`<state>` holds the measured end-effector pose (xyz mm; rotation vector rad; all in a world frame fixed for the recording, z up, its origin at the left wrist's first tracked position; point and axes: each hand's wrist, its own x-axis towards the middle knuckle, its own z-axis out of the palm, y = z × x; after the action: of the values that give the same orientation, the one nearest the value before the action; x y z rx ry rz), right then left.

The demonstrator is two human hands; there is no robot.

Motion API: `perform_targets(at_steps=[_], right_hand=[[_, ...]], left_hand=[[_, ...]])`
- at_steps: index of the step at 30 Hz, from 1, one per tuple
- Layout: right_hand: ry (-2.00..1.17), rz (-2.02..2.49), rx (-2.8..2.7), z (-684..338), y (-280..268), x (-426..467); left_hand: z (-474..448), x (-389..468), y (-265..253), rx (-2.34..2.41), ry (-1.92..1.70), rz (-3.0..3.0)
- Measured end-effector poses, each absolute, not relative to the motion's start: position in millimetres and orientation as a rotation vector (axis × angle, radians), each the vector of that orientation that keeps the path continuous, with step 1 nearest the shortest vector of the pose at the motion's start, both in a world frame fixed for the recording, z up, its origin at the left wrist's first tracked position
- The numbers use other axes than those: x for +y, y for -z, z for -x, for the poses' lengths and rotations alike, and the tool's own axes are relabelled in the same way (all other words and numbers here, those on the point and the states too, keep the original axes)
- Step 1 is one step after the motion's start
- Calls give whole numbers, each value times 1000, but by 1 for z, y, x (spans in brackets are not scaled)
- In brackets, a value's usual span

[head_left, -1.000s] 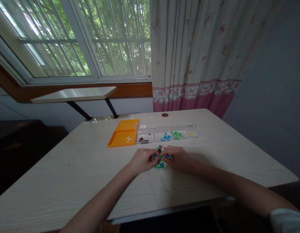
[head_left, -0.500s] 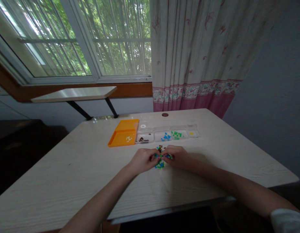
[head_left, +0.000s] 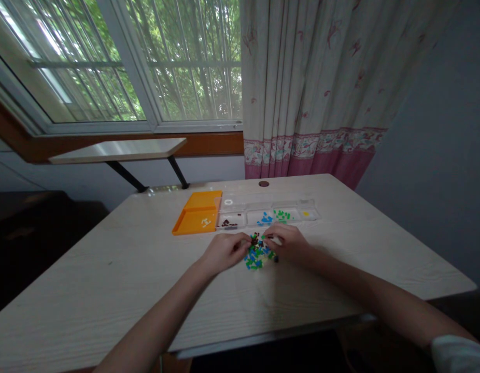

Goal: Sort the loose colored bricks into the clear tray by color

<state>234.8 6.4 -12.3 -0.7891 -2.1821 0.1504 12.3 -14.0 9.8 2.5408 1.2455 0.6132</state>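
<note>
A loose pile of small green, blue, brown and pale building bricks (head_left: pixel 255 257) lies on the table between my hands. My left hand (head_left: pixel 224 252) rests at the pile's left edge, thumb and fingers drawn together; whatever may be between them is too small to make out. Over on the right side, my right hand (head_left: pixel 288 242) pinches a small green brick (head_left: pixel 264 237) above the far edge of the pile. Just behind my hands stands a clear compartment tray (head_left: pixel 245 220), holding brown bricks (head_left: pixel 227 223), blue bricks (head_left: pixel 265 218), green bricks (head_left: pixel 282 215) and a yellow piece (head_left: pixel 306 213) in separate sections.
Left of the clear tray is an open orange box (head_left: pixel 185 223) with a few white bricks (head_left: pixel 206 222) in it. A raised shelf (head_left: pixel 123 149) stands at the table's back left. The table (head_left: pixel 127 280) has a round hole (head_left: pixel 264 184) near the curtain.
My hands, which met over the pile, have moved apart. The right one has shifted up toward the tray with a green brick, uncovering more of the pile.
</note>
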Motion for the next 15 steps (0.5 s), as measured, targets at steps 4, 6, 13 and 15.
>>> perform_targets(at_steps=[4, 6, 13, 15], right_hand=[[-31, 820, -2032, -248, 5, 18], [15, 831, -2000, -256, 0, 22], [109, 867, -1956, -268, -9, 23], [120, 858, -1954, -268, -9, 23]], left_hand=[[-2, -7, -9, 1304, -501, -2637], [1, -4, -8, 1322, -453, -2672], [1, -3, -3, 1279, -324, -2742], [0, -3, -3, 1275, -297, -2747]])
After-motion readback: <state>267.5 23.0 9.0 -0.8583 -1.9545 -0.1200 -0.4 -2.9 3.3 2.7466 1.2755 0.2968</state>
